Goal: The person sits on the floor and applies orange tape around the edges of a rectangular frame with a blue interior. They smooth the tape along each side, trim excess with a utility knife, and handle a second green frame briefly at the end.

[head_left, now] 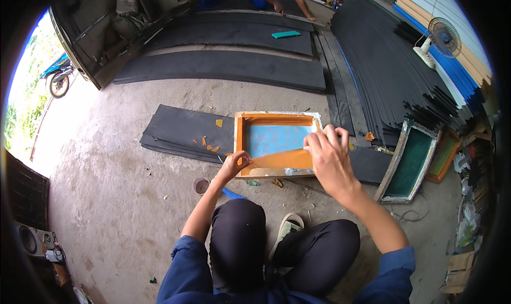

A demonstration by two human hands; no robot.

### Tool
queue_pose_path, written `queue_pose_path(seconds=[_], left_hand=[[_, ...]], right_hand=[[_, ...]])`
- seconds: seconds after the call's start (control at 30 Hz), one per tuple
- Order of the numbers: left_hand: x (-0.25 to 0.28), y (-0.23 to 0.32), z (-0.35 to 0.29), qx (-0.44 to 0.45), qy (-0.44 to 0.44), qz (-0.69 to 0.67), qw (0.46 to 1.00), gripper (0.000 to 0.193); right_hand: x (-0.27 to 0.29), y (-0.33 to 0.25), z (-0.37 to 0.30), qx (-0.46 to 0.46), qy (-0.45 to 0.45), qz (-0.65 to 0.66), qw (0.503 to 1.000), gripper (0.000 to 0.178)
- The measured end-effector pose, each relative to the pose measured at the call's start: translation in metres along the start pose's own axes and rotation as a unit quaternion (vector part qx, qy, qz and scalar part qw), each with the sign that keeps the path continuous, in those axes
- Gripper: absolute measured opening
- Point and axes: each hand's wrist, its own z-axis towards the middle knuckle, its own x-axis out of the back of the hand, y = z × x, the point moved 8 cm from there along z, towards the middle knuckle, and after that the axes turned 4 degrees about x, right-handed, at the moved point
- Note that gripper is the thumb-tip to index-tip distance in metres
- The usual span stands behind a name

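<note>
A wooden screen-printing frame [239,139] with blue mesh [277,138] lies in front of my knees, its inner edges lined with orange-brown tape. Between my hands stretches a strip of brown tape [285,159], slanting along the frame's near inner side. My left hand [234,165] pinches the strip's left end at the near left corner. At the right, my right hand [331,157] grips the other end, slightly higher, above the frame's right side. Its fingertips partly hide that end of the tape.
Black sheets [186,131] with tape scraps lie under and beside the frame. A green-meshed frame [409,163] leans at right, near a fan [444,38]. A plastic cup [200,185] stands by my left forearm. Another person's hand [278,7] works over far sheets.
</note>
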Motion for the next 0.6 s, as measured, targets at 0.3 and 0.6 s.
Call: queue_pose_path(seconds=[0.3,0.6], left_hand=[[0.079,0.135,0.019,0.013,0.022,-0.11,0.994,0.047],[0.109,0.209,0.041,-0.005,0.089,-0.029,0.996,0.016]], right_hand=[[0.138,0.043,0.019,-0.056,0.086,-0.061,0.993,0.005],[0.209,0.089,-0.014,-0.105,0.183,-0.115,0.971,0.007]])
